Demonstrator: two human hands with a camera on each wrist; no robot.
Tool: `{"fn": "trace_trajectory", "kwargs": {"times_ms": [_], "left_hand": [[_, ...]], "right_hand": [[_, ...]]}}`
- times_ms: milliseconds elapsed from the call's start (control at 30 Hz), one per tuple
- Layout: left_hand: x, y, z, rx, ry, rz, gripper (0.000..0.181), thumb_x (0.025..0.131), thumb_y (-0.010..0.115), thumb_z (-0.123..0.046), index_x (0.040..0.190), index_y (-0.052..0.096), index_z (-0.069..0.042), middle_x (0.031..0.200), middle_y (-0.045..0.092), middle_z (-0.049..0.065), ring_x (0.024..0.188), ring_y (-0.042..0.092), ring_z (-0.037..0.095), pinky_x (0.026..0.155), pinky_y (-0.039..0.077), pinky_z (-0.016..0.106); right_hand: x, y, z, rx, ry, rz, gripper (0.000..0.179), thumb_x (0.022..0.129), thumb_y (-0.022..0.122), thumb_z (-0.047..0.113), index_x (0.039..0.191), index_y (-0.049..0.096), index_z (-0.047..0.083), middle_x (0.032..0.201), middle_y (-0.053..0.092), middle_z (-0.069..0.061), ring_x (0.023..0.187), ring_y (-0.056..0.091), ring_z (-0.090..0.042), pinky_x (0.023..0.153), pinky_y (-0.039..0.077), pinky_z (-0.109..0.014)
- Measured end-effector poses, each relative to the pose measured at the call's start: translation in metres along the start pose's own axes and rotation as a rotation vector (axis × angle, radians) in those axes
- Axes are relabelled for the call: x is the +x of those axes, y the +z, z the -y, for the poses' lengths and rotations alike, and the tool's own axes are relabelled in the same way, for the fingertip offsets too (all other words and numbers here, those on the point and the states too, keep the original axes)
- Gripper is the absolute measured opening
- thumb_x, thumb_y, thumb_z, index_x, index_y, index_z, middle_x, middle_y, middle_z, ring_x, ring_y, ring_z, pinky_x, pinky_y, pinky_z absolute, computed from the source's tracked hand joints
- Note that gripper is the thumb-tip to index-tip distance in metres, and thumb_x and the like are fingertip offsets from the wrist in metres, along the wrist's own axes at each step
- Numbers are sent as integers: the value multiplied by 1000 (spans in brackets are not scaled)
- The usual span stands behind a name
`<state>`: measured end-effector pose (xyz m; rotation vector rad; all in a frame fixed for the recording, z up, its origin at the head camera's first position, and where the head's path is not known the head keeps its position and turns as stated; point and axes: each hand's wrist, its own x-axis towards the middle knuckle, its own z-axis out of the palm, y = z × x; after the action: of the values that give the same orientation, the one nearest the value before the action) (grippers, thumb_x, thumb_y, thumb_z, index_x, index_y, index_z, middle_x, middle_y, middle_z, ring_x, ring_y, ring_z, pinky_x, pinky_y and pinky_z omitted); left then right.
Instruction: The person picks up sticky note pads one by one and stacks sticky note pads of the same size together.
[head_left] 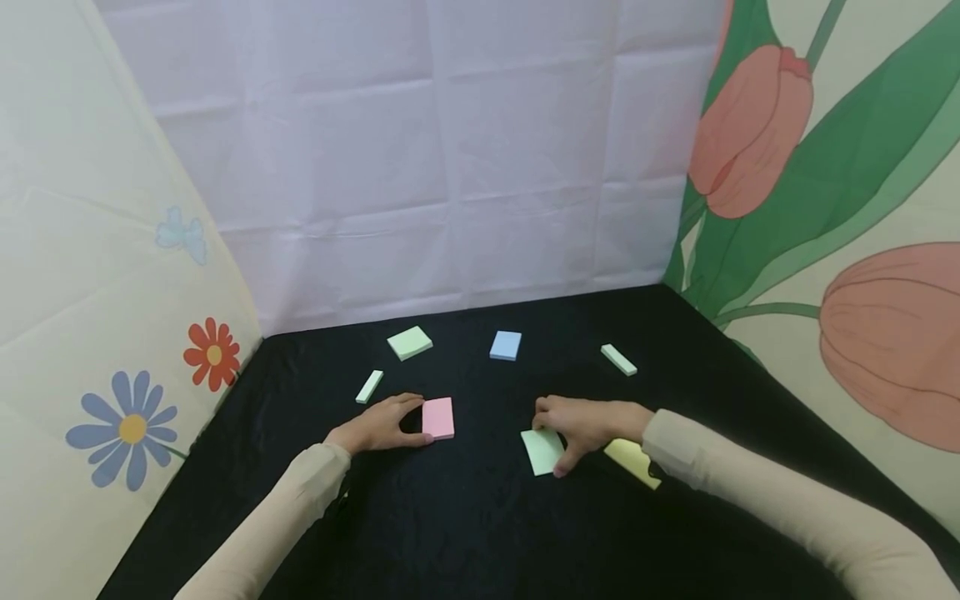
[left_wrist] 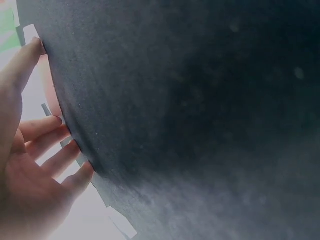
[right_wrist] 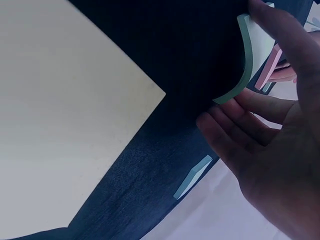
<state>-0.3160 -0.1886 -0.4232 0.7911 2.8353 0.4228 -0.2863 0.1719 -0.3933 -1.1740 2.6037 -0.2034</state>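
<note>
My left hand point(head_left: 384, 423) holds a pink sticky note pad point(head_left: 438, 418) by its left side, thumb at the near corner and fingertips at the far one. In the left wrist view the pad's pink edge point(left_wrist: 50, 87) shows between thumb and index finger. My right hand point(head_left: 588, 422) grips a pale green sticky note pad point(head_left: 541, 452) between thumb and fingertips. The right wrist view shows this green pad point(right_wrist: 248, 52) bowed into a curve. Under the right wrist lies a yellow sticky note pad point(head_left: 628, 460), partly hidden by the hand and sleeve.
Farther back on the black cloth point(head_left: 450, 533) lie another green pad point(head_left: 409, 342) and a blue pad point(head_left: 506, 344). A narrow pale strip pad point(head_left: 369, 387) sits beyond the left hand, a second strip pad point(head_left: 618, 359) at back right. Hanging cloths point(head_left: 360, 167) border the table.
</note>
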Motion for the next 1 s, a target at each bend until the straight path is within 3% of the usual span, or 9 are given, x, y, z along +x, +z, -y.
{"fn": "trace_trajectory", "kwargs": {"times_ms": [300,600,1000], "left_hand": [[0,2,1,-4,-7,8,83,87,70,-51,146,44,1,150,42,17,135,40,34,110,31,52],[0,2,1,4,-3,6,82,87,70,-52,146,45,0,150,43,17,135,40,34,110,31,51],[1,0,1,-8,5,-3,82,88,69,-51,146,44,2,149,42,19,136,39,36,110,31,53]], "right_hand": [[3,1,-3,-14,-33,10,60,72,88,40,117,60,11,106,46,6,89,44,-10,74,44,-25],[1,-3,0,23,-13,27,68,74,87,41,126,59,6,108,46,3,91,44,-11,76,43,-26],[-1,-3,-3,-11,-51,-7,66,75,84,41,125,58,6,109,48,3,89,46,-11,75,44,-26]]}}
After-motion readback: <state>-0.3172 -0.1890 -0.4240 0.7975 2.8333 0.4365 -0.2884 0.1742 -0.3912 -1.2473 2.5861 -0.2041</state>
